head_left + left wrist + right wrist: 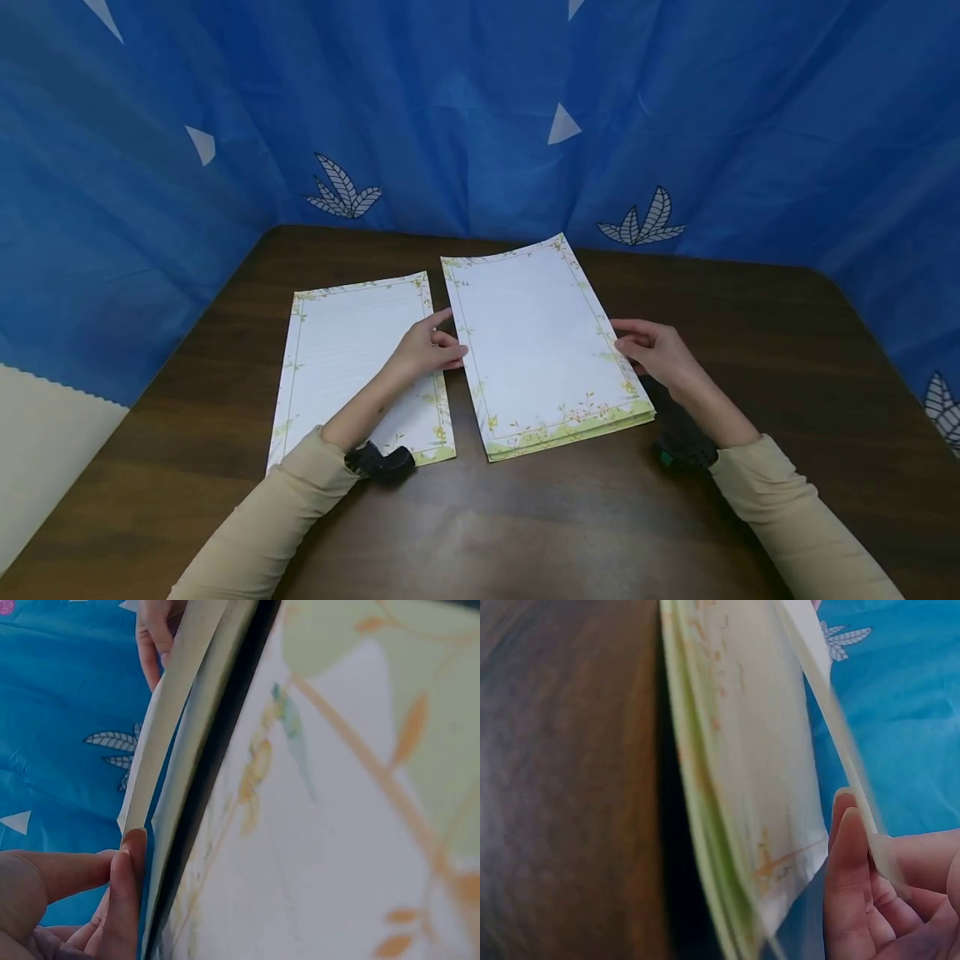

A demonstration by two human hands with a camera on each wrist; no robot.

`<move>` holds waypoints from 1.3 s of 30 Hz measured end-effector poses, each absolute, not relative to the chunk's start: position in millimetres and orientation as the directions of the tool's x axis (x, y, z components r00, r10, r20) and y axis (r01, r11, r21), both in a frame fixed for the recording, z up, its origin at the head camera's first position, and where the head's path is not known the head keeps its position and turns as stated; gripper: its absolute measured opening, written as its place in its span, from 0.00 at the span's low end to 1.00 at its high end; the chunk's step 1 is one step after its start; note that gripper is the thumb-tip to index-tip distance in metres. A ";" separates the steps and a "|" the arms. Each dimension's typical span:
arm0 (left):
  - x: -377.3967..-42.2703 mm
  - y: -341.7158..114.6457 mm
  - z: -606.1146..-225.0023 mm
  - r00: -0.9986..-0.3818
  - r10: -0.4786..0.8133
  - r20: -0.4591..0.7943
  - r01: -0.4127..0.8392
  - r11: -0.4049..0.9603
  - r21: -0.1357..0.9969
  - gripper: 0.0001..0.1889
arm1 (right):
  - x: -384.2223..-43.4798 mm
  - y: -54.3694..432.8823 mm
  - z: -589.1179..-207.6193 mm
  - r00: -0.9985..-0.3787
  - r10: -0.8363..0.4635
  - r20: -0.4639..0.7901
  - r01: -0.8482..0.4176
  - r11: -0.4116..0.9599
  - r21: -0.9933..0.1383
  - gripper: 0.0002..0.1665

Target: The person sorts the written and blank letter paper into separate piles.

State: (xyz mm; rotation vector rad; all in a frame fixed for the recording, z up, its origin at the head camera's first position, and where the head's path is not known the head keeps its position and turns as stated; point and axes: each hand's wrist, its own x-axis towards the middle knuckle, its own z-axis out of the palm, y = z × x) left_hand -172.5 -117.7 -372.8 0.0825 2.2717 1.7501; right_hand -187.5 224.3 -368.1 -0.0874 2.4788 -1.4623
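A sheet of stationery paper [536,333] with a floral border is pinched between both hands over the middle of the table. My left hand [420,350] grips its left edge between thumb and fingers, while the right hand [658,354] pinches the right edge. Beneath it lies a stack of matching sheets [761,757]; in the right wrist view a gap shows between that stack and the raised sheet. Left of it, another floral-bordered sheet [345,350], faintly lined, lies flat, partly hidden under my left forearm.
The dark wooden table [787,392] extends around the papers. A blue curtain [465,125] with white leaf and triangle prints hangs behind it. Black cameras are worn at the left wrist [382,462] and right wrist [686,450]. A pale cloth or surface [45,450] shows at far left.
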 end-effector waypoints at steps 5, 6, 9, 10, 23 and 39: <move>-174.0 -116.7 -377.5 -0.966 0.214 -0.142 -0.065 0.331 0.941 0.36 | -187.3 223.7 -371.7 -0.964 -0.182 -0.196 0.079 0.504 -0.860 0.25; -174.4 -116.0 -378.0 -0.967 0.219 -0.133 -0.052 0.339 0.939 0.36 | -187.1 223.9 -372.3 -0.964 -0.181 -0.197 0.080 0.508 -0.858 0.25; -174.8 -114.2 -377.9 -0.965 0.233 -0.122 -0.028 0.370 0.929 0.36 | -186.6 224.2 -373.5 -0.963 -0.173 -0.209 0.091 0.519 -0.850 0.25; -174.8 -113.3 -377.8 -0.964 0.234 -0.127 -0.031 0.376 0.926 0.37 | -186.4 224.8 -374.1 -0.962 -0.170 -0.214 0.097 0.520 -0.848 0.25; -172.8 -112.4 -379.4 -0.949 0.236 -0.208 -0.099 0.404 0.909 0.38 | -188.0 225.8 -380.3 -0.973 -0.171 -0.157 0.024 0.598 -0.801 0.23; -173.3 -110.3 -378.2 -0.946 0.250 -0.206 -0.060 0.491 0.869 0.38 | -188.5 224.4 -383.2 -0.971 -0.236 -0.039 -0.168 0.788 -0.593 0.21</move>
